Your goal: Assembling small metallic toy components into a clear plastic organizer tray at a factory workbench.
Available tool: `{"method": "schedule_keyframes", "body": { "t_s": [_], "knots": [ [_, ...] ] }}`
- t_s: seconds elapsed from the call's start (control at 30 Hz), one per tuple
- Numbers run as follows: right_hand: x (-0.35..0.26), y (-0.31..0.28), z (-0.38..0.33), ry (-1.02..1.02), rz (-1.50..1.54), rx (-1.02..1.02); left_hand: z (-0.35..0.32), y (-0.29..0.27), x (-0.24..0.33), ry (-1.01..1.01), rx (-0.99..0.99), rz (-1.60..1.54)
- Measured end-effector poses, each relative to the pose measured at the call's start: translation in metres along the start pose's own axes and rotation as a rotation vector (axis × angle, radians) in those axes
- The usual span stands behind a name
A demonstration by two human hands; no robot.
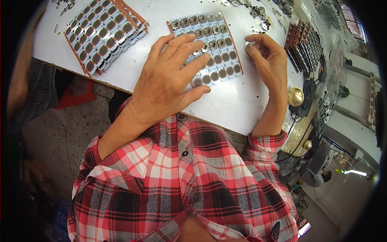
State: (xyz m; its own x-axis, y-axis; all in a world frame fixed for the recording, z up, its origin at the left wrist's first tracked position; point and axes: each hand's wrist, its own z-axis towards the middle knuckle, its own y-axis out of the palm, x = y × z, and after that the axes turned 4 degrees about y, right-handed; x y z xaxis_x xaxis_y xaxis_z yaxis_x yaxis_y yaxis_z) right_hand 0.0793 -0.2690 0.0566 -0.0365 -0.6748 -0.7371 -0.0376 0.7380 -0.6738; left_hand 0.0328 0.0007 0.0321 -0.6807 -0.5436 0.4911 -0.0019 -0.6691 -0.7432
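Observation:
A panel of small light-blue boards [219, 76] with brown edge strips lies on the white table in front of me. Rows of round dark pads show in its near part, while shiny metal pieces [200, 31] sit over the pads in the far rows. My left hand [169, 72] rests over the panel's left side, fingers spread, hiding part of it. To the right of the panel, my right hand [268, 56] pinches a small shiny metal piece [247, 43] between thumb and forefinger, its shape mostly covered.
Stacked similar panels [102, 30] lie at the left on the table [133, 48]. Loose metal pieces [260, 18] are scattered at the far right. Another stack of panels [302, 46] stands at the right, near a round brass-coloured knob [295, 97] and cables. Someone's arm [22, 76] shows at the far left.

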Motion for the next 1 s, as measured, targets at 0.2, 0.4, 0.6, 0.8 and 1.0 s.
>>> {"method": "schedule_keyframes", "body": {
  "t_s": [0.2,0.4,0.6,0.8,1.0],
  "knots": [
    [-0.003,0.004,-0.003,-0.084,-0.002,0.063,-0.003,0.0,-0.001,-0.007,-0.006,-0.009],
    [-0.009,0.004,-0.004,0.191,0.715,-0.122,-0.001,0.0,-0.001,-0.015,-0.012,-0.019],
    [-0.016,0.02,0.001,0.178,0.653,-0.08,0.001,-0.002,0.0,-0.024,-0.013,-0.021],
    [-0.019,0.028,0.003,0.065,0.434,-0.07,-0.001,0.0,-0.001,-0.036,-0.015,-0.022],
    [-0.019,0.033,0.0,-0.04,0.313,-0.032,-0.003,0.0,0.0,-0.046,-0.01,-0.043]
  ]
}}
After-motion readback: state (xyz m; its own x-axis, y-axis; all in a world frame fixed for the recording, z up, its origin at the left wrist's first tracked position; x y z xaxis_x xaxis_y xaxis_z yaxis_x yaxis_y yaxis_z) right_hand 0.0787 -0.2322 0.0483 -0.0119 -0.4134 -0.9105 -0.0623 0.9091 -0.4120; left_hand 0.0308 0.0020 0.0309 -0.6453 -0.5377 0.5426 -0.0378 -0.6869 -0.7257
